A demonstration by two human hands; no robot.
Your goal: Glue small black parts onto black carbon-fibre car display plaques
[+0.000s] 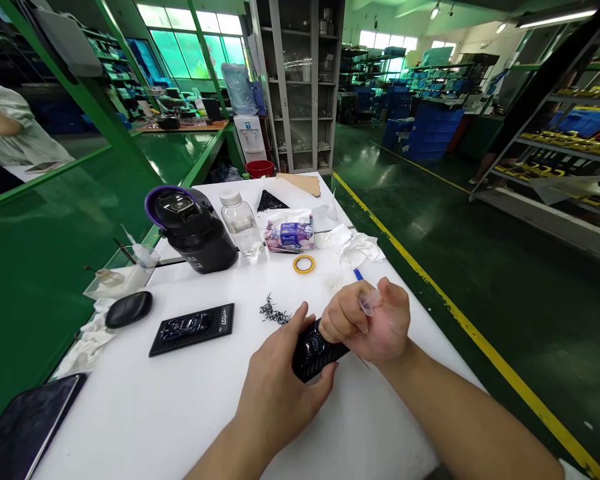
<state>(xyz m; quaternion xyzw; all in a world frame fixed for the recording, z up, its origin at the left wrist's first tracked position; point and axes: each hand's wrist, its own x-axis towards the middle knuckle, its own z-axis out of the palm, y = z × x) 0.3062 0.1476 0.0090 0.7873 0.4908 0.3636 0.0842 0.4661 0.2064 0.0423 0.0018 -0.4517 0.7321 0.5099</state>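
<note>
My left hand (283, 383) grips a black plate with a carbon-weave pattern (313, 353) by its left end, fingers along the far edge and thumb at the near edge. A glossy raised shape sits on its face. My right hand (370, 320) is closed over the plate's right end, hiding that part. A small translucent plastic piece (369, 303) shows between its curled index finger and thumb; the rest is hidden in the fist. Just beyond the plate lies a pile of short black strips (274, 311). A similar black plate with a glossy car relief (193, 328) lies flat to the left.
Along the table's back stand a black tumbler (197, 233), a clear bottle (243, 223) and a tissue pack (290, 235). A yellow tape roll (304, 264) lies before them, crumpled tissues (355, 247) to the right. At left are a black case (129, 309) and a tablet (27, 427).
</note>
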